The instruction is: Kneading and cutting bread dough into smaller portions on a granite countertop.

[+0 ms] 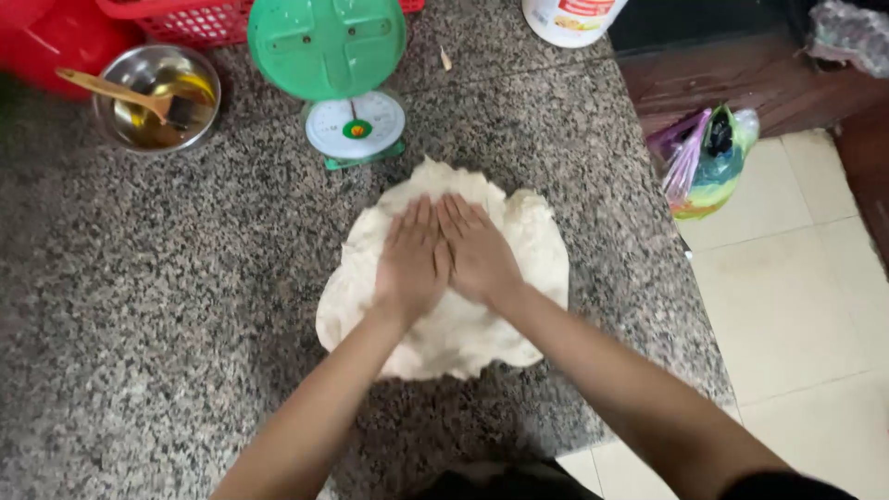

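- Dough (482, 333): lying as a wide, uneven slab on the granite tabletop (139, 324), near the middle, just in front of the scale (341, 79). Spread flat, likely because both palms are bearing down on it.
- Left hand (410, 264): pressing flat on the dough, fingers straight and close together, pointing away from the body. Grip released; holding nothing, only the palm touching.
- Right hand (475, 252): lying flat just beside the left, fingertips angled inward and touching or nearly touching it. Grip released as well, palm down on the dough.
- Both forearms are reaching forward and converging, elbows apart, so the weight seems to be falling on one spot.
- Scale: green pan on top, dial facing the person, standing just beyond the dough's far edge.
- Steel bowl (159, 97): sitting far left, holding yellowish oil and a wooden-handled brush (120, 93), well apart from the hands.
- Red basket (199, 18) and white tub (569, 20): sitting along the far edge.
- Plastic bag (708, 162): lying on the floor beyond the tabletop's right edge.
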